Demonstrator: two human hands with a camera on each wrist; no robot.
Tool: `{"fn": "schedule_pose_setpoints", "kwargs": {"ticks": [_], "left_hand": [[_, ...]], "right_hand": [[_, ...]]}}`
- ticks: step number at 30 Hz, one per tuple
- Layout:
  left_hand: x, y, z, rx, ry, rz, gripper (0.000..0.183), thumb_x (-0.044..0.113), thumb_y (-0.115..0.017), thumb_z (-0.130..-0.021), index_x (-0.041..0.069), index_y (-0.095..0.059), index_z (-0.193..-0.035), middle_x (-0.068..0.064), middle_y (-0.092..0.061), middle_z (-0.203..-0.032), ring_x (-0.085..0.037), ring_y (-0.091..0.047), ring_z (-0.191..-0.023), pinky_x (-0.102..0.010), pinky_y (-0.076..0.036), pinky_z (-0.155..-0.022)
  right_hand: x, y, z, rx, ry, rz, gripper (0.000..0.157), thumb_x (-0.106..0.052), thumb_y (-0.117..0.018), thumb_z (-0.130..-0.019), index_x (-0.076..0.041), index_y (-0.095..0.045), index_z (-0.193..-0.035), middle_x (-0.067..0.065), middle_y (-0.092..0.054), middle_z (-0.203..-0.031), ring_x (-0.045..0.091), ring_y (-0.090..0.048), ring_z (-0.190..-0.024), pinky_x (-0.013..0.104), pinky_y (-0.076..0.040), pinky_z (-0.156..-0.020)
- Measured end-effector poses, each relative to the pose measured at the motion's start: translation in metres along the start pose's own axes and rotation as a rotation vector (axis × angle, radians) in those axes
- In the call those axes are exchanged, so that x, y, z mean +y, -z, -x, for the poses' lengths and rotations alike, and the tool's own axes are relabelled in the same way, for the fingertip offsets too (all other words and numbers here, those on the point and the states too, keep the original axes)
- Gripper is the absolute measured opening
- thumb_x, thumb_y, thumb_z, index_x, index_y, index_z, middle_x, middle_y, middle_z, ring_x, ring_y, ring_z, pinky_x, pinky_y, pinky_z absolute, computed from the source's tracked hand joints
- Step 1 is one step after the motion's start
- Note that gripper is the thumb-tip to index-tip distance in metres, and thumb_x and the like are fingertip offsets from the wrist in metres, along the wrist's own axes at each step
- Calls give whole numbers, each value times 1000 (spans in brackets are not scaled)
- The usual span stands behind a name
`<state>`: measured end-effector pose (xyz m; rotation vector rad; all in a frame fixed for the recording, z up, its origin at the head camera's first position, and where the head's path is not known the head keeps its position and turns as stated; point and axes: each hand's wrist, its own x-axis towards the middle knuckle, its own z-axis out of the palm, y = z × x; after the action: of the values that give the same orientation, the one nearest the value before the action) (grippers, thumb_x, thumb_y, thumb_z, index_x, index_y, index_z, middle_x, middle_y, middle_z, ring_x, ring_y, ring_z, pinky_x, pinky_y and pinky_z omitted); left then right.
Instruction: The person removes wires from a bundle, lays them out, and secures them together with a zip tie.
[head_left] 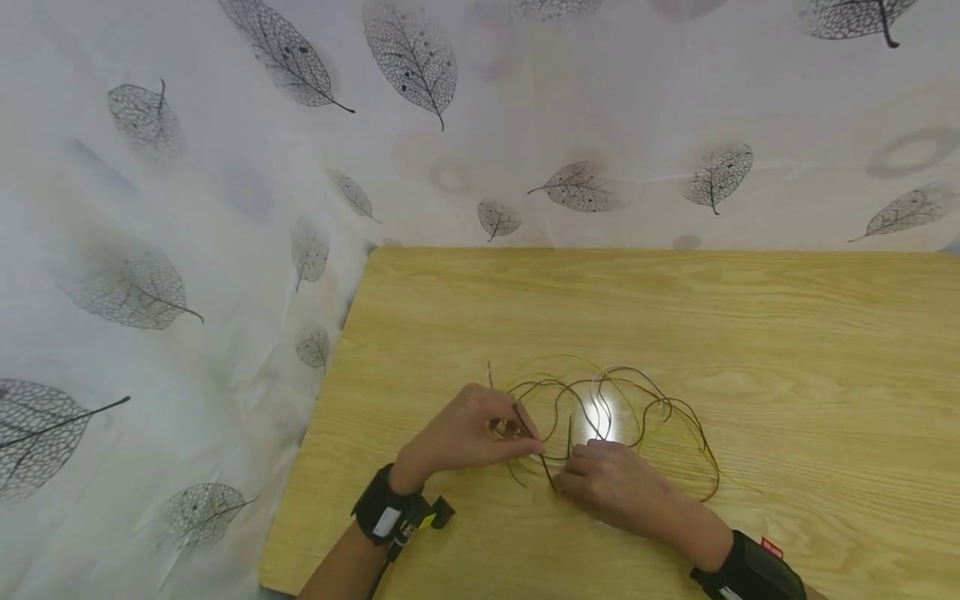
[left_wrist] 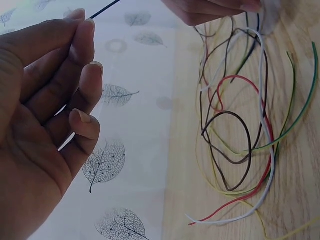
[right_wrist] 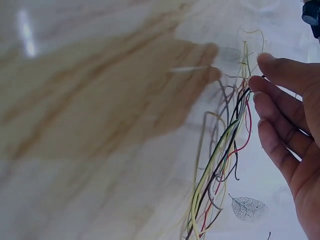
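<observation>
My left hand is raised over the tabletop and pinches a thin dark wire between thumb and index fingertip. Its other fingers are loosely bent. The dark wire slants down from there to my right hand, whose thumb and index finger pinch it close by. Loose coloured wires lie tangled beyond and beside both hands. Among them the left wrist view shows a red wire, a white wire and a green wire. The right fingertips are hidden in the head view.
The wires lie on a wood-grain table. A pale curtain printed with leaves hangs behind it and along its left side. Black straps with devices circle both wrists, and a small camera sticks out from the left one.
</observation>
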<state>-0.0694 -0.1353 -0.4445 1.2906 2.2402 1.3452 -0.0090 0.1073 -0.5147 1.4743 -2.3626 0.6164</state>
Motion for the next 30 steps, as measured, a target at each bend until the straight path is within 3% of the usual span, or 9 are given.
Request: {"fn": "schedule_pose_setpoints", "kwargs": {"ticks": [8, 13, 19, 25, 30], "left_hand": [[-1, 0, -1, 42, -18, -104, 7, 23, -75, -85, 18, -70, -86, 12, -68, -82, 8, -55, -66, -15, -49, -55], [0, -1, -4, 49, -40, -183, 9, 25, -75, -84, 18, -70, -83, 12, -67, -80, 10, -53, -66, -16, -50, -55], [4, 1, -7, 56, -56, -233, 8, 25, -76, -84, 18, -71, -85, 13, -66, -78, 9, -53, -66, -14, -49, -56], [5, 0, -7, 69, -40, -261, 8, 25, -76, -83, 19, -71, -82, 14, -64, -74, 7, -52, -61, -10, -44, -54], [5, -4, -6, 86, -44, -277, 8, 21, -77, -82, 20, -70, -78, 14, -65, -72, 10, -48, -58, -5, -40, -53]], "right_hand": [[2, 0, -2, 1, -55, -9, 15, -9, -74, -74, -17, -71, -87, -9, -64, -77, 5, -55, -67, 22, -49, -59], [6, 2, -4, 61, -68, -23, 15, -12, -76, -75, -15, -71, -88, -8, -63, -75, 5, -54, -65, 22, -48, -59], [20, 19, -6, 83, -106, -63, 14, -10, -74, -74, -15, -71, -86, -9, -62, -77, 6, -57, -67, 24, -50, -62], [65, 50, -7, 53, -306, 13, 20, -6, -79, -72, -11, -72, -90, -3, -67, -87, 14, -63, -79, 31, -54, -67], [104, 63, -18, -92, -560, 1, 20, -8, -76, -79, -10, -73, -99, 4, -70, -98, 23, -64, -88, 39, -55, -69]]}}
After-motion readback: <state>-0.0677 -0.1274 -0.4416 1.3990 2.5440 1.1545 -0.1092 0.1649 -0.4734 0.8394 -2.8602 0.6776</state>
